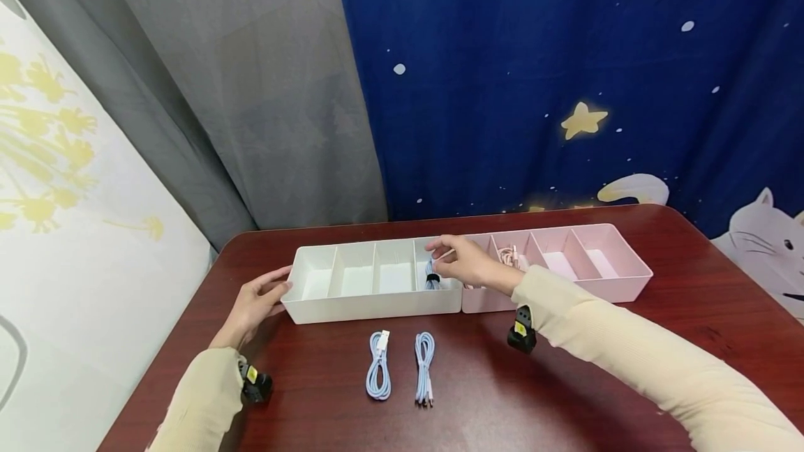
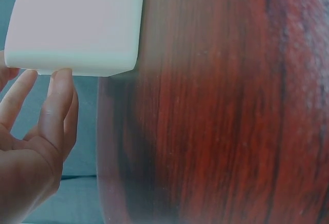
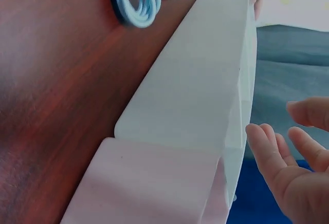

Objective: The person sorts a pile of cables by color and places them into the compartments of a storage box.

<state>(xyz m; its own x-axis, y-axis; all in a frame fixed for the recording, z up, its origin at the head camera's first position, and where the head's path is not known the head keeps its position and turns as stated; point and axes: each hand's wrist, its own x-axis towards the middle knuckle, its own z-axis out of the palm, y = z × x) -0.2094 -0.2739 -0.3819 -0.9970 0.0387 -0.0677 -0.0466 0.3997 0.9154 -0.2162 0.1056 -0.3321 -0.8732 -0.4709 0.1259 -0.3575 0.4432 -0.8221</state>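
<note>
My left hand [image 1: 256, 304] touches the left end of a long white divided box [image 1: 377, 307]. In the left wrist view its fingertips [image 2: 62, 77] rest against the box's end, the fingers fairly straight. Over the box's rightmost compartment hovers my right hand [image 1: 463, 261], its fingers parted with nothing visible between them in the right wrist view. Beneath it, in that compartment, lies a coiled light-blue cable [image 1: 433, 285] with a black tie, partly hidden by the hand. Two more coiled blue cables, one on the left [image 1: 372, 377] and one on the right [image 1: 423, 361], lie before the box.
A pink divided box [image 1: 618, 290] adjoins the white one on the right, with a coiled pinkish cable [image 1: 507, 257] in one compartment. Both stand on a dark red wooden table [image 1: 326, 396]. A grey curtain [image 1: 283, 124] and a blue starry curtain [image 1: 477, 124] hang behind.
</note>
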